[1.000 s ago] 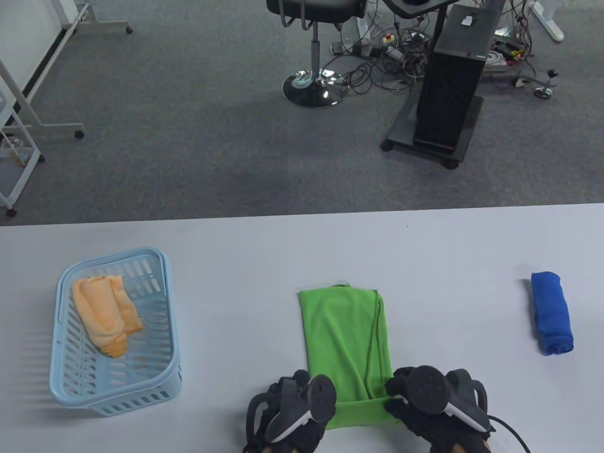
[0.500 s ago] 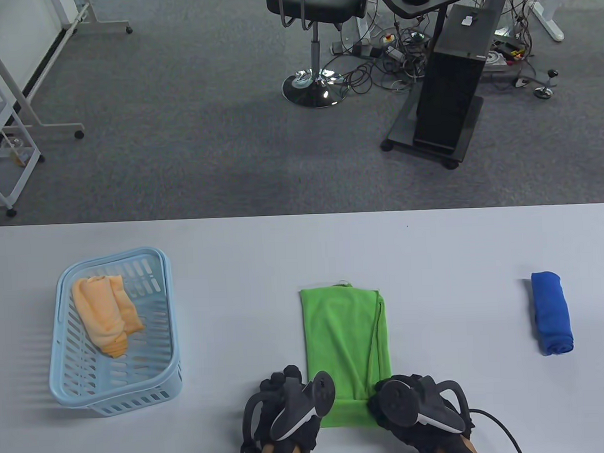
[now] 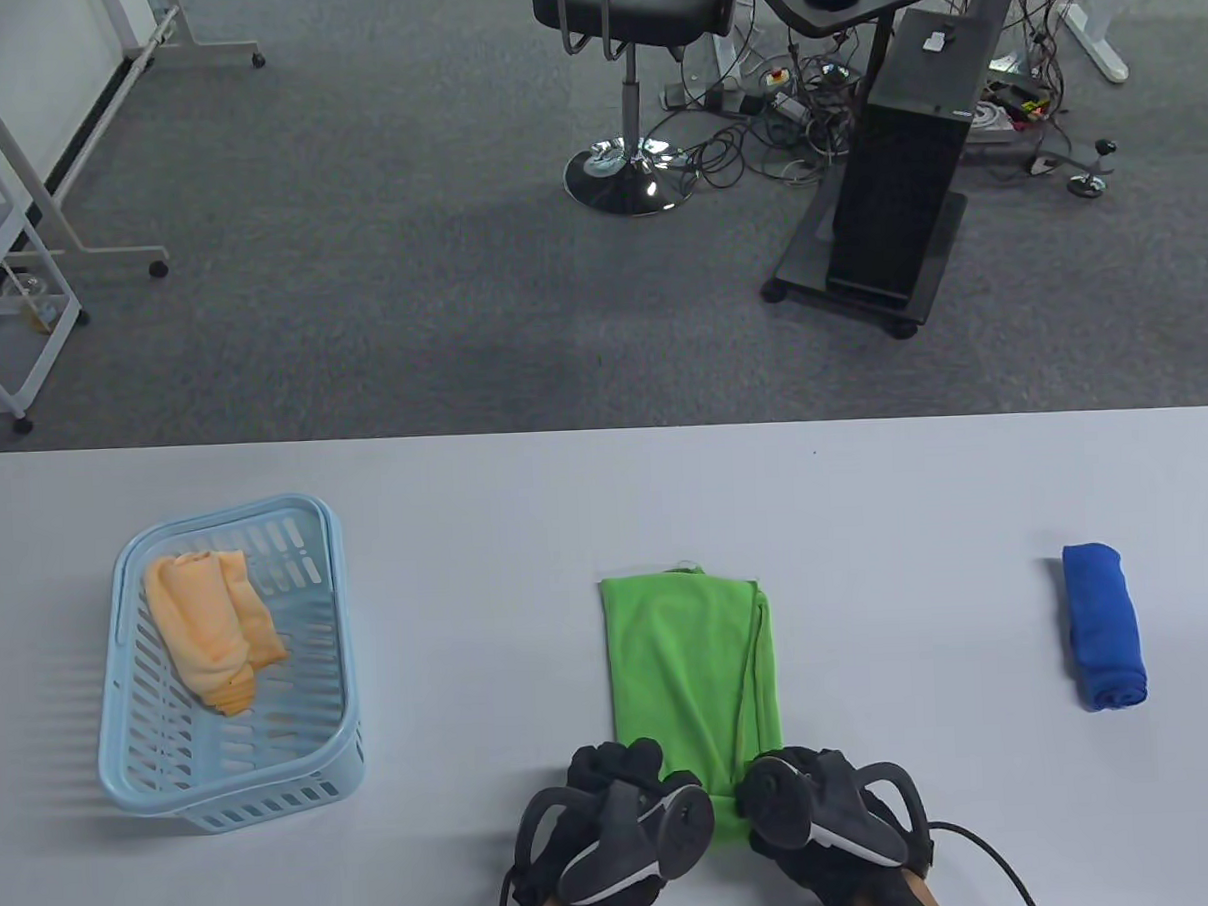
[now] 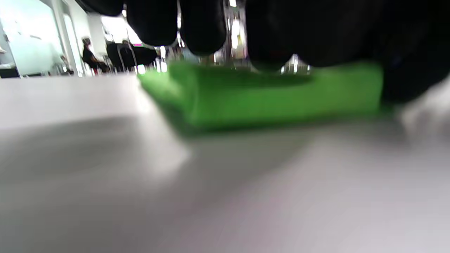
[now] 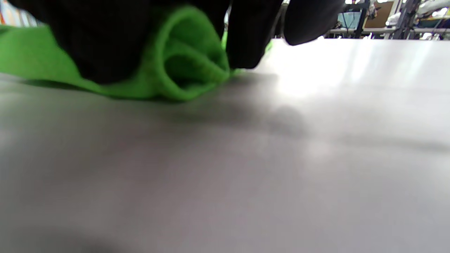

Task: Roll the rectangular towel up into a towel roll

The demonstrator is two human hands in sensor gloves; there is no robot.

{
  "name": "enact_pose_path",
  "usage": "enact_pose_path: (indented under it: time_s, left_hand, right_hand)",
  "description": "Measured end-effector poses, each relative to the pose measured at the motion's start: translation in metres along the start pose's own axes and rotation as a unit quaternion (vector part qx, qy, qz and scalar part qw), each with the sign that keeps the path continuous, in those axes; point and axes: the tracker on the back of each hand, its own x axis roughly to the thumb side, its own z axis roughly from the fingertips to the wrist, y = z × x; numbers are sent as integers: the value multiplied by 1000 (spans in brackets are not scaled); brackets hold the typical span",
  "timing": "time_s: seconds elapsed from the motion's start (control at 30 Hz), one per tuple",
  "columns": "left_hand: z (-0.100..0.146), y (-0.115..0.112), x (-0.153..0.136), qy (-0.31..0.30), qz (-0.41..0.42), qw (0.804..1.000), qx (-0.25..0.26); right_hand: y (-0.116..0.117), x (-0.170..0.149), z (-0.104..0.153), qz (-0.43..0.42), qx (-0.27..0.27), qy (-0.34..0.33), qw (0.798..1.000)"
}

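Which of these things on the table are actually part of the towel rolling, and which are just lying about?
Part of the job:
- green towel, its near end curled into the start of a roll
- left hand, fingers on that end
- right hand, fingers curled round the roll

Just lying about:
- blue towel roll
- basket holding an orange towel

We can't see the green towel's [image 3: 691, 659] near end in the table view, hidden under the left hand [image 3: 621, 833] & right hand [image 3: 825, 819], wrists cut off at bottom edge; both wrist views blurred, so finger contact is unclear.
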Motion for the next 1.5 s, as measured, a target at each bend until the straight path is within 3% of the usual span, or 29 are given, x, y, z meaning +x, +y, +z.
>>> enact_pose_path:
  time_s: [0.07,0.3,0.4,0.5,0.7,0.83,0.93,1.0,1.1,1.2,1.33,1.5]
  left_hand:
    - [-3,-8,2,9,-33,998,-44]
    - [-3,-3,-5,20,22,1000,7]
    - [-2,-2,-6,16,59,998,-34]
    - [-2,-1,-8,13,82,995,-54]
    - [-7,0,-7,21,77,996,-47]
    - [-6,-1,-2,21,55,998,2]
    - [-5,-2,-2,24,43,999,16]
    - [-5,-2,0,24,21,999,26]
    - [-5,3,3,11,3,1000,3]
    - [-1,4,2,7,1,1000,-22]
    - [1,2,2,-3,13,999,-38]
    - [-3,-4,7,-11,-19,998,-65]
  right_hand:
    - [0,-2,0,-21,13,7,1000]
    - [-2,-9,1,-48,30,4,998]
    - [-3,-13,4,-67,74,-4,995]
    - [-5,-17,8,-81,82,-5,993]
    - [-7,-16,7,-72,18,-2,997]
    - [-7,-8,7,-72,-20,-4,997]
    - [-4,-6,6,-50,-29,-9,998]
    - [-3,-4,5,-36,-64,-16,997]
    - [-3,-2,4,-13,-41,-12,999]
    - [-2,-3,3,-14,49,12,999]
    - [-1,-8,4,-44,50,0,998]
    - [3,-3,5,-9,86,-6,996]
